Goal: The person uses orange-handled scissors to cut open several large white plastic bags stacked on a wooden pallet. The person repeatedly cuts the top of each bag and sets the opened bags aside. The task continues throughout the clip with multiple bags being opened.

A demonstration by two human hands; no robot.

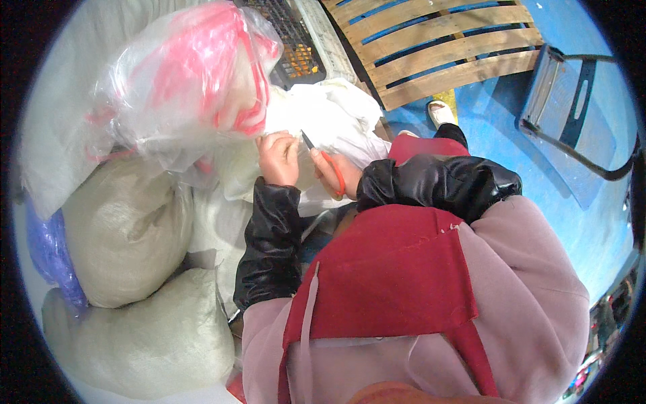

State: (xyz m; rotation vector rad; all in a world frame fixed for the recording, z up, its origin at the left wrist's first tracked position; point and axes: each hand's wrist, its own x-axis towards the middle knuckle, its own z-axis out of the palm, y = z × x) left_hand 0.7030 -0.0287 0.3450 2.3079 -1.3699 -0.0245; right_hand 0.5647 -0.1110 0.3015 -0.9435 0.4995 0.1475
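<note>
My right hand (340,170) grips a pair of scissors (333,169) with orange-red handles, the dark blades pointing up and to the left. Just left of the blade tips, my left hand (279,158) has its fingers curled onto a white sack (323,108) and pinches its material. What lies between those fingertips is hidden. The sack spreads out bright and crumpled beyond both hands. Close to my left hand, a clear plastic bag (192,76) with pink-red parts bulges above the sacks.
Two stuffed woven sacks (131,232) (146,333) lie at left, beside blue-purple plastic (50,247). Beyond my hands stands a dark plastic crate (290,43) with orange bits inside. A wooden pallet (444,48) and a black-handled transparent container (570,106) sit on the blue floor (484,111).
</note>
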